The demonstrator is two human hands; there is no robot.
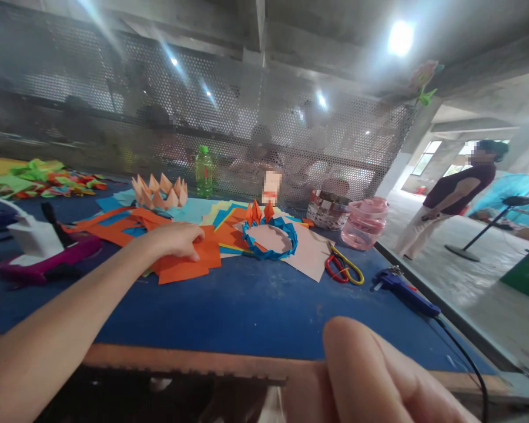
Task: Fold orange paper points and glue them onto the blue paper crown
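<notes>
Reaching across the blue tabletop, my left hand (183, 239) is on the stack of orange paper (189, 267), its fingers curled down onto the top sheet. Large and close to the camera, my right hand (370, 370) is at the table's front edge; a bent knuckle shows, and its fingertips are hidden. Right of the left hand, a folded blue paper ring (271, 252) with orange points lies on coloured sheets. Behind the left hand stands a peach paper crown (161, 197).
On the right lie red and yellow scissors (344, 267) and a blue glue gun (405, 292) with its cord. A pink plastic jar (365, 223), a basket (328, 210) and a green bottle (204, 173) stand behind. A power strip (48, 258) is left. A person (461, 185) stands beyond.
</notes>
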